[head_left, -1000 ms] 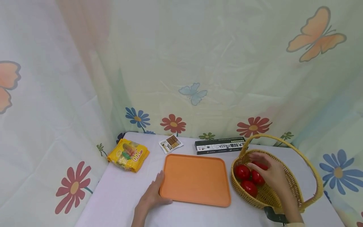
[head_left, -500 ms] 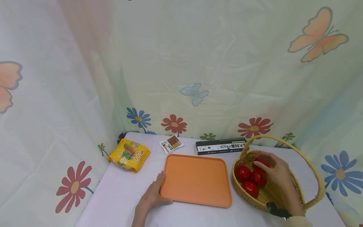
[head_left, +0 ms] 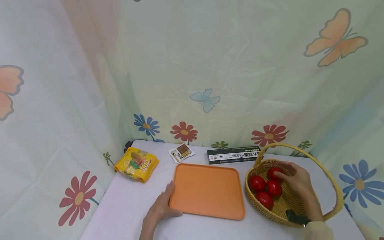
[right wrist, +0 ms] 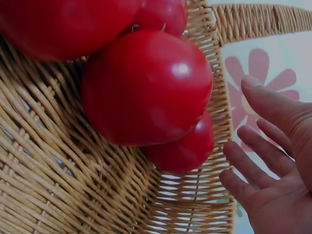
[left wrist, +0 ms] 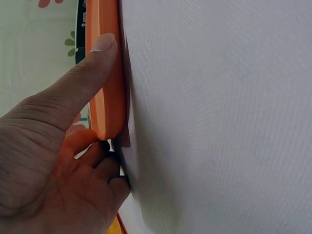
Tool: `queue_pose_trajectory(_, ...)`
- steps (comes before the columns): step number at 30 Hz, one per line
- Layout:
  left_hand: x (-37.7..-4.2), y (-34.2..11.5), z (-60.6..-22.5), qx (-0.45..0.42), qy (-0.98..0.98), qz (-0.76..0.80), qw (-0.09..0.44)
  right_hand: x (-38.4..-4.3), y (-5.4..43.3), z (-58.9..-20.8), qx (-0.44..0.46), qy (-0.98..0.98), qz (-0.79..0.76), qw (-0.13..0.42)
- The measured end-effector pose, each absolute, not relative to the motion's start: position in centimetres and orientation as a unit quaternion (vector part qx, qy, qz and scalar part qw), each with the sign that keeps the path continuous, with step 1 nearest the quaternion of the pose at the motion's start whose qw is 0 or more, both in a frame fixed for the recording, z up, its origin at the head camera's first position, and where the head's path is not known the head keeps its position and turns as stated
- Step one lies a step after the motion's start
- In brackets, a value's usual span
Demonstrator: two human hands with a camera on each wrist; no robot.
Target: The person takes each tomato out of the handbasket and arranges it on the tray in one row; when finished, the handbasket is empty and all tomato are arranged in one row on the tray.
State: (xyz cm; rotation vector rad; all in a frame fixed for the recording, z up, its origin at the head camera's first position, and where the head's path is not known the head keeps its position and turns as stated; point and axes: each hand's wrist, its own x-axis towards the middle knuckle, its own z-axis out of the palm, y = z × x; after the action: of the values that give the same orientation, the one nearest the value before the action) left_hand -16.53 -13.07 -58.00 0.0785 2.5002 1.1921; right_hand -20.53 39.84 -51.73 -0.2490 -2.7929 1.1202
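Observation:
My left hand [head_left: 161, 206] is at the near left corner of an orange tray [head_left: 208, 191]. Its thumb [left wrist: 92, 68] lies straight along the tray's near side, while the fingers reach along the left edge. At the right, a yellow wicker basket [head_left: 282, 208] with a tall handle holds several shiny red tomatoes [head_left: 264, 200]. My right hand [head_left: 298, 180] is over the basket's far part, thumb close to the farthest tomato [head_left: 273, 174]. The right wrist view shows that hand [right wrist: 273, 175] with fingers spread and nothing in them, apart from the tomatoes [right wrist: 146, 87].
A yellow snack bag [head_left: 137, 164] lies at the left of the white table [head_left: 129, 206]. Behind the tray are a small white sachet [head_left: 181, 152] and a long black pasta box [head_left: 234, 155]. A printed curtain [head_left: 195, 66] hangs along the table's back and sides.
My right hand came down over the farthest tomato, then drew back slightly to the right, so more of that tomato shows. The left hand and tray have stayed in place.

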Motion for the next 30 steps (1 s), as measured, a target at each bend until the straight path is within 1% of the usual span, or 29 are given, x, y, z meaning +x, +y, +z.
queue_pose_trajectory(7, -16.5, -13.0, -57.9, 0.026, 0.887, 0.425, 0.181, -21.4, 40.4, -52.6, -0.065, -0.926, 0.369, 0.041)
queue_pose_trajectory(21, -16.6, -13.1, -58.2, 0.026, 0.885, 0.428, 0.182, -22.4, 40.5, -53.1, -0.094, -0.928, 0.361, -0.011)
queue_pose_trajectory(30, -16.6, -13.1, -58.5, 0.029, 0.884, 0.428, 0.185, -22.6, 40.6, -53.3, -0.085, -0.932, 0.353, -0.003)
